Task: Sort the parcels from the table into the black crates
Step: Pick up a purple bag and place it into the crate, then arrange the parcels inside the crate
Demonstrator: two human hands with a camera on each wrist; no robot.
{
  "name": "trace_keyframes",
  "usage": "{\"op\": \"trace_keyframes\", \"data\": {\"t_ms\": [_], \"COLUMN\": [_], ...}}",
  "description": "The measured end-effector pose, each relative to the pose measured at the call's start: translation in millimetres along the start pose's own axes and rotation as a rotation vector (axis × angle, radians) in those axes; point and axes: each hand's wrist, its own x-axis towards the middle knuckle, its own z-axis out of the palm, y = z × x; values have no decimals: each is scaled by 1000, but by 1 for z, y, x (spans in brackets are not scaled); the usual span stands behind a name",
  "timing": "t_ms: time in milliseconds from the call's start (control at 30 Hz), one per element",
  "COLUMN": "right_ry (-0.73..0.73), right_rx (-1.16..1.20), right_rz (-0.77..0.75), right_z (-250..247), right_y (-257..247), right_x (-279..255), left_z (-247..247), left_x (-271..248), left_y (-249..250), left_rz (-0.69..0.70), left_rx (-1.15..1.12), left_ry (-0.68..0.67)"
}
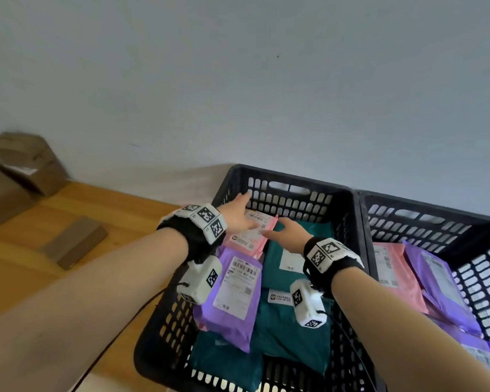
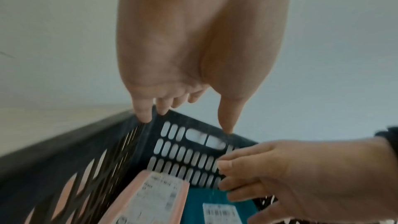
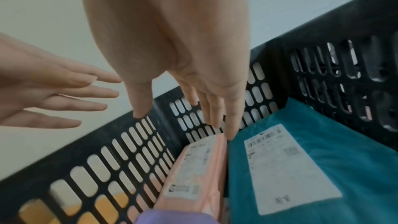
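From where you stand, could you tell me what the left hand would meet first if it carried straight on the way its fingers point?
Probably the slotted far wall of the black crate; the left hand points over the pink parcel towards it. Depth is unclear.

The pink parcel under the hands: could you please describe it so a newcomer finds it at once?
Start at the left black crate. At its far-left corner lies the pink parcel, label up. It is that crate's only fully visible pink one, beside a teal parcel and beyond a purple parcel.
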Motion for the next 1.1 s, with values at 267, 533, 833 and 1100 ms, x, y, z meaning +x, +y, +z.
{"op": "trace_keyframes", "data": {"t_ms": [267, 533, 833, 1100], "right_ry": [165, 267, 334, 302], "right_rx": [130, 228, 335, 432], "right_rz": [29, 66, 113, 132], "right_z": [-4, 32, 127, 211], "right_y": [-35, -87, -159, -197], "right_x": [-26, -77, -122, -119], "left_z": [-44, -66, -82, -81], "left_x": [-19, -59, -120, -146], "left_y": [-13, -61, -154, -255], "left_rz": [102, 262, 352, 251], "left_rx": [-194, -184, -106, -100], "left_ry": [104, 94, 49, -5]}}
